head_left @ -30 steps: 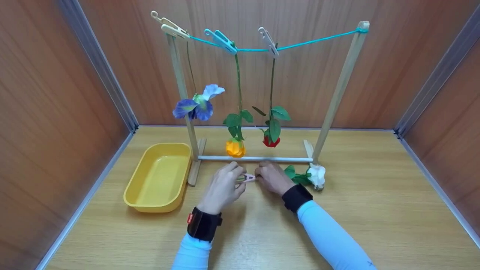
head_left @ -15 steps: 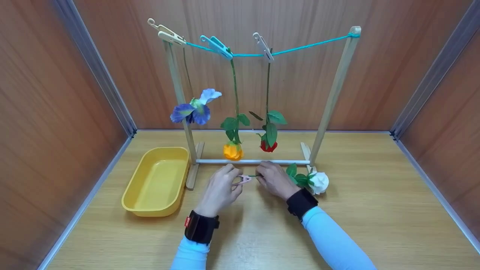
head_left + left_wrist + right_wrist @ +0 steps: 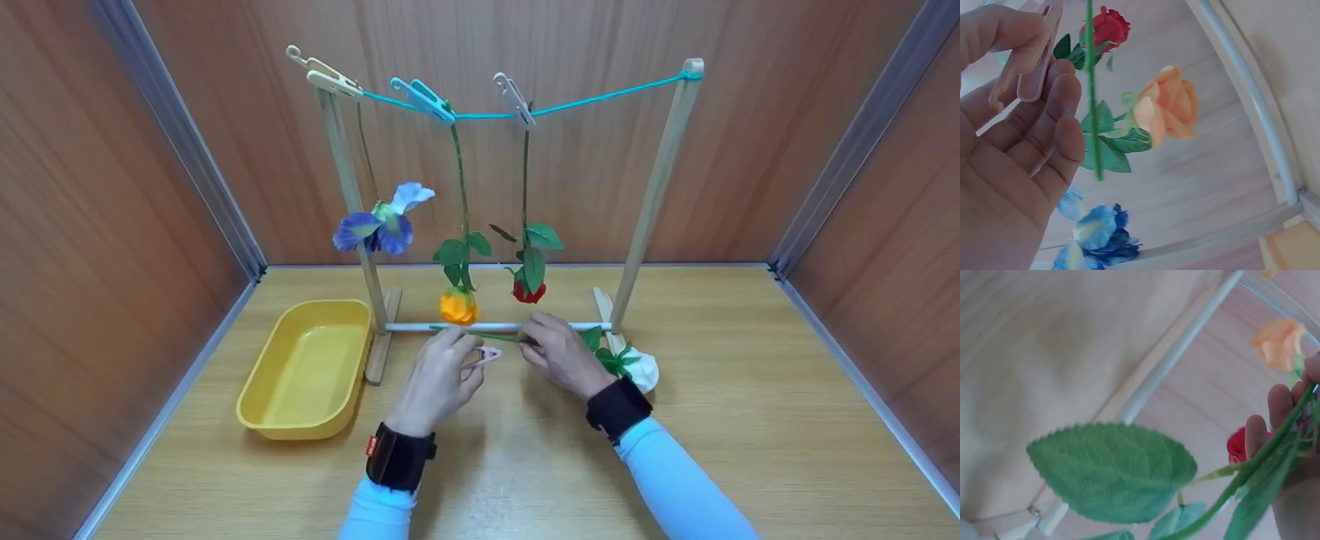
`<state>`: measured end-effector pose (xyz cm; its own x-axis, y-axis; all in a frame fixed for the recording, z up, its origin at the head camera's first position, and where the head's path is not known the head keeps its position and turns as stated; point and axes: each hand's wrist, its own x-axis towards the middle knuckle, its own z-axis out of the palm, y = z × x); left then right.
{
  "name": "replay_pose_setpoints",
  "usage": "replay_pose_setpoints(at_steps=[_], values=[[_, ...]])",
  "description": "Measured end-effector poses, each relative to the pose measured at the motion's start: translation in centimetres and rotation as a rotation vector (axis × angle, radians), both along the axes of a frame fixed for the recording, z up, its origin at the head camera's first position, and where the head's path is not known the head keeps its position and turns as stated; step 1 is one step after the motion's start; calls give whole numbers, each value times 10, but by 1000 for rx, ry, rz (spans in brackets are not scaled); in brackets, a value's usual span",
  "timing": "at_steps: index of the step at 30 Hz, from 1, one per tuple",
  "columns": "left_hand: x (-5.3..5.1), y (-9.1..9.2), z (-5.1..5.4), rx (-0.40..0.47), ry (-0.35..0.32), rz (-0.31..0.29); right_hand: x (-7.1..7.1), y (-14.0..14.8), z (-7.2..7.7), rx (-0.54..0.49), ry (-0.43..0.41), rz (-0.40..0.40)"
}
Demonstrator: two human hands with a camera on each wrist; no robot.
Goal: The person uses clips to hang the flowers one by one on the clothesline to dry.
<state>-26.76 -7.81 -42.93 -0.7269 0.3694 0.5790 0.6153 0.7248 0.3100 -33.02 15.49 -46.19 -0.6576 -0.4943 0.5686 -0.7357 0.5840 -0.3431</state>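
Observation:
My left hand (image 3: 441, 379) pinches a pale pink clothespin (image 3: 489, 355) between thumb and fingers, seen close in the left wrist view. With my right hand (image 3: 561, 354) I grip the green stem of a white rose (image 3: 643, 370), whose bloom hangs out past my right wrist. The bare stem end (image 3: 1095, 112) reaches left, passing beside my left fingers. Leaves on that stem (image 3: 1112, 472) fill the middle of the right wrist view. Behind my hands, an orange rose (image 3: 458, 307) and a red rose (image 3: 529, 291) hang head down.
A wooden frame carries a blue cord (image 3: 607, 97) with clothespins in cream, blue (image 3: 424, 100) and grey (image 3: 515, 100). A blue iris (image 3: 382, 221) hangs by the left post. The yellow tray (image 3: 250, 405) stands at left, and a white crossbar (image 3: 405, 328) runs low behind my hands.
My right hand has lifted slightly and shifted right with the rose, and more of its stem now shows between my hands. My left hand keeps the clothespin. The head view has shifted a little.

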Motion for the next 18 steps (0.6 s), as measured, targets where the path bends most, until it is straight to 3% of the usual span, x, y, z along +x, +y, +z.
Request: replay_pose_setpoints(at_steps=[7,13,18], values=[[0,11,16,-74,131,-34,5,11,13,-90,39,-24],[-4,21,38,-112,241,-89,3,19,24,-199,113,-24],[-9,29,58,-150,306,-112,3,26,35,-312,103,-61]])
